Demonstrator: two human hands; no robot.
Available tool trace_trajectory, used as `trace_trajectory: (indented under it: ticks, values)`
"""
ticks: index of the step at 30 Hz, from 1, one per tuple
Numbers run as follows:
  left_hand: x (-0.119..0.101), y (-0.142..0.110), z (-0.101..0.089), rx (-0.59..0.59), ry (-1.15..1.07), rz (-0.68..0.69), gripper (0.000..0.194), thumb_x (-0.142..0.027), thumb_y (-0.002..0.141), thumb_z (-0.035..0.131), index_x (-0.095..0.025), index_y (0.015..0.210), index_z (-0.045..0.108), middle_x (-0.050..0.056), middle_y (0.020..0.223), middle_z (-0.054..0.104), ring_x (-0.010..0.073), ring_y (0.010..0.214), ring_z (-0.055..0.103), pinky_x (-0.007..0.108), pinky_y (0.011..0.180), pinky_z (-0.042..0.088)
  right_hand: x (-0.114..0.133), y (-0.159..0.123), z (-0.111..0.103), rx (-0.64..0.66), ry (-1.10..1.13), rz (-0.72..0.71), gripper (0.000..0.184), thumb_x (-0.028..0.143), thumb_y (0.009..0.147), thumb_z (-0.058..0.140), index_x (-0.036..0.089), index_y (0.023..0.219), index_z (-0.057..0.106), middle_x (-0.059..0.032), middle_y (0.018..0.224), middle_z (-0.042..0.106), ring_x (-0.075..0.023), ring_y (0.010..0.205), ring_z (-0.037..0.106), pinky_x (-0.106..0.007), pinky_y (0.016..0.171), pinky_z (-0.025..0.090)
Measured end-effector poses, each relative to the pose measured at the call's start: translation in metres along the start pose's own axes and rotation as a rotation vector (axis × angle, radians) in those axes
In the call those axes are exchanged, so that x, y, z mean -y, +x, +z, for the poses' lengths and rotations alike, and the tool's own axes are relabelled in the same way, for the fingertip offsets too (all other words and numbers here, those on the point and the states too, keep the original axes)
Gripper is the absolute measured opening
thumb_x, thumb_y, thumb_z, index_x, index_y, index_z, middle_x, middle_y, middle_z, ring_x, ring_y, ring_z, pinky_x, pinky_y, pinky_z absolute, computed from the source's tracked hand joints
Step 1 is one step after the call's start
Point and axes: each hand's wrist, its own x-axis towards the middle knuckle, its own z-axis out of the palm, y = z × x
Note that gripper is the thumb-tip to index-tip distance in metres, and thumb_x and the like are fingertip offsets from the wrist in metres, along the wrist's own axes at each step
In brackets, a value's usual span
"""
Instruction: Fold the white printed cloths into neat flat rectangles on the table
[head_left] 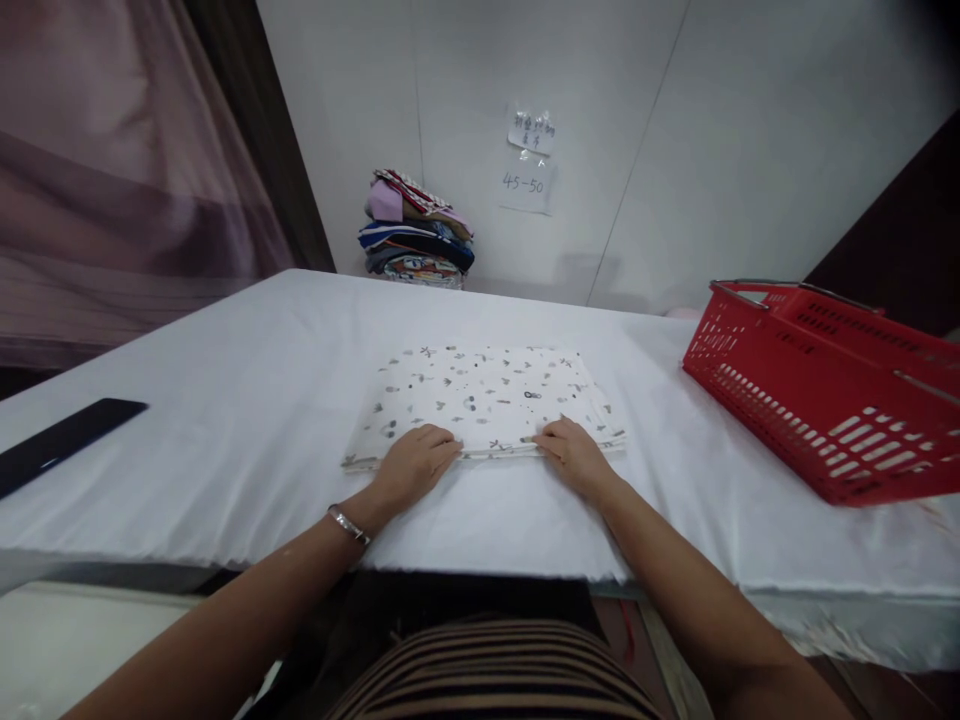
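A white cloth (487, 395) with small printed motifs lies folded into a flat rectangle in the middle of the table. Its near edge shows several layers. My left hand (417, 462), with a silver bracelet at the wrist, pinches that edge left of centre. Farther right along the same edge, my right hand (576, 455) grips the layers between thumb and fingers. Both hands rest low against the table, and the cloth lies flat beyond them.
The table (247, 400) wears a white cover. A red plastic basket (817, 370) stands at the right, and a black flat object (67, 438) lies at the left edge. Behind the table is a stack of folded fabrics (416, 235) against the wall, near paper signs (527, 180).
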Motion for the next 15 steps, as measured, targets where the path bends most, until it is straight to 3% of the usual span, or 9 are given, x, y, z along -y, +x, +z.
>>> trace_trajectory:
  ticks: [8, 15]
  values:
    - [0.003, 0.002, 0.006, 0.05, 0.052, 0.052, 0.027, -0.028, 0.094, 0.036, -0.022, 0.1, 0.062, 0.004, 0.097, 0.062, 0.0183, 0.089, 0.053, 0.034, 0.076, 0.045, -0.002, -0.003, 0.003, -0.045, 0.045, -0.019, 0.032, 0.026, 0.094, 0.034, 0.022, 0.112, 0.061, -0.0095, 0.104, 0.061, -0.0217, 0.095, 0.05, -0.039, 0.084, 0.04]
    - [0.017, -0.003, 0.016, 0.084, 0.032, 0.108, 0.031, -0.039, 0.09, 0.045, -0.022, 0.115, 0.055, 0.006, 0.109, 0.059, 0.0209, 0.096, 0.051, 0.037, 0.081, 0.044, -0.007, -0.003, 0.014, -0.033, 0.022, -0.041, 0.026, 0.024, 0.092, 0.04, 0.022, 0.099, 0.064, -0.0056, 0.102, 0.061, -0.0196, 0.095, 0.05, -0.035, 0.084, 0.039]
